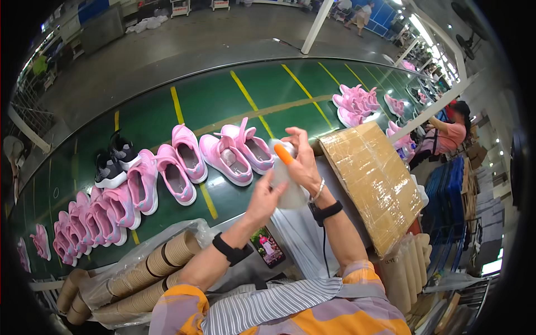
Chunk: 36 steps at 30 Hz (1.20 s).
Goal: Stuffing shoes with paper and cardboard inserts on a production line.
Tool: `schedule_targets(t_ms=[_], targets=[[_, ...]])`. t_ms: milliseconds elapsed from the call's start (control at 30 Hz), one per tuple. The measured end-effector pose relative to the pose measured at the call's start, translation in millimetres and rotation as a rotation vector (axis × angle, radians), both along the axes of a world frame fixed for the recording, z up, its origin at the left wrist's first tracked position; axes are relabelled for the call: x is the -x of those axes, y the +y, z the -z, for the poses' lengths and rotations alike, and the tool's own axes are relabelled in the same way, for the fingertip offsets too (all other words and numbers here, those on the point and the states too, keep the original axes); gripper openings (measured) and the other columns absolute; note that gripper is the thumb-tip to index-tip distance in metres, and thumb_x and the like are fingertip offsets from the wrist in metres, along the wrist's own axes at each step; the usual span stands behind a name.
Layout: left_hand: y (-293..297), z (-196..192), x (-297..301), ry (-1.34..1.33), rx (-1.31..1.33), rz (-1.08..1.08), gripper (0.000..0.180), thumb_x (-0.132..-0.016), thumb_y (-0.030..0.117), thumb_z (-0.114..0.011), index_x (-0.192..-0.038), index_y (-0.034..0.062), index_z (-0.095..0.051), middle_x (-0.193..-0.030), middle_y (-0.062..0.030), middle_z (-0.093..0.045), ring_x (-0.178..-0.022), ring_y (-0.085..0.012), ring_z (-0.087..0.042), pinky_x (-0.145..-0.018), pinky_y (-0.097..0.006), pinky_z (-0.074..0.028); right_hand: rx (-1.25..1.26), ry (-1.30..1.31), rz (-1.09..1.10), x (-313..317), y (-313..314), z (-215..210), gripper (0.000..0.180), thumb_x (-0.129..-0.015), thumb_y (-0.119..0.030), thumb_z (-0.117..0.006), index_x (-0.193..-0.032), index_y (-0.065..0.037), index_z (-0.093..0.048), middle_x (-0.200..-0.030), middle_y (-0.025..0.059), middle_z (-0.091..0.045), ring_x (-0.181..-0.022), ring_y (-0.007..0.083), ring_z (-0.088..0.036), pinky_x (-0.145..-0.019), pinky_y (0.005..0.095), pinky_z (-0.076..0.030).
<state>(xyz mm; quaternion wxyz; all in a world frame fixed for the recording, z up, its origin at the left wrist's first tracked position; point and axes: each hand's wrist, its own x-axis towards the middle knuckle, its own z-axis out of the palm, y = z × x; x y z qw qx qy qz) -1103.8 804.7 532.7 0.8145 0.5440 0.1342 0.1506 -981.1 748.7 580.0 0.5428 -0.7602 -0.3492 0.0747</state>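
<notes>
Both my hands are raised over the near edge of the green conveyor belt (223,78), around a thin, whitish, see-through sheet (293,195); whether it is paper or plastic I cannot make out. My right hand (304,162), with an orange cover on its thumb, is closed on the sheet's upper part. Lower down, my left hand (264,195) pinches the sheet's left side with its fingertips. Just left of my hands stands a pair of pink shoes, the nearer shoe (226,159) with something pale inside its opening and the other shoe (249,146) behind it.
Leftward along the belt stand several pink shoes (144,181) and black shoes (123,153). More pink shoes (354,103) lie at far right. A taped cardboard box (371,178) flanks my right arm. Brown curled inserts (151,268) and a phone (268,245) lie close to me. A seated co-worker (446,131) is at right.
</notes>
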Motion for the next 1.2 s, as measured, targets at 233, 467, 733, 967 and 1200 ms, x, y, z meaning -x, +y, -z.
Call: schedule_targets(t_ms=[233,467,733,967,1200], targets=[[91.1,1.4,-42.5,-0.029,0.023,-0.028,0.032,-0.091,0.011,-0.054,-0.12,0.0002,-0.046,-0.103,-0.0051,-0.061,-0.095,-0.0124,-0.059,-0.081,-0.027,-0.048,0.235,0.075,-0.061,-0.3,-1.6,20.5,0.067,-0.071,-0.028,-0.075,-0.122,-0.003,-0.039,-0.094,0.0236,-0.064,-0.086,0.0346,-0.065,-0.075,0.0405,-0.05],[167.0,83.2,-113.3,0.182,-1.346,-0.651,0.032,-0.074,0.015,-0.065,-0.1,-0.0026,-0.058,-0.097,-0.0184,-0.061,-0.084,-0.0303,-0.062,-0.077,-0.039,-0.05,0.974,-0.292,0.04,-19.3,12.1,22.5,0.049,-0.07,-0.025,-0.071,-0.103,-0.005,-0.042,-0.075,0.0223,-0.063,-0.072,0.0419,-0.062,-0.064,0.0489,-0.048],[169.2,115.0,-112.7,0.199,-1.301,-0.066,0.016,-0.067,0.009,-0.058,-0.081,0.0015,-0.057,-0.086,-0.017,-0.057,-0.078,-0.0368,-0.058,-0.07,-0.046,-0.047,1.055,-0.312,-0.145,-48.4,80.0,110.5,0.055,-0.067,-0.024,-0.074,-0.101,0.0,-0.039,-0.081,0.025,-0.062,-0.074,0.0436,-0.062,-0.066,0.0512,-0.049],[191.7,124.9,-103.1,0.28,-1.164,-0.077,0.027,-0.07,0.013,-0.059,-0.092,-0.0017,-0.053,-0.09,-0.0192,-0.059,-0.086,-0.036,-0.057,-0.08,-0.044,-0.044,1.051,-0.109,-0.369,-35.2,85.8,102.8,0.06,-0.054,-0.017,-0.08,-0.098,0.012,-0.051,-0.098,0.0276,-0.056,-0.095,0.0396,-0.056,-0.084,0.0397,-0.047],[186.8,127.6,-105.9,0.105,-1.126,0.016,0.027,-0.073,0.017,-0.057,-0.092,-0.0014,-0.052,-0.09,-0.0218,-0.059,-0.087,-0.0402,-0.056,-0.079,-0.045,-0.042,0.996,-0.017,-0.659,-62.4,121.6,156.5,0.06,-0.054,-0.013,-0.073,-0.108,0.009,-0.055,-0.115,0.0294,-0.053,-0.113,0.0379,-0.05,-0.097,0.035,-0.041]])
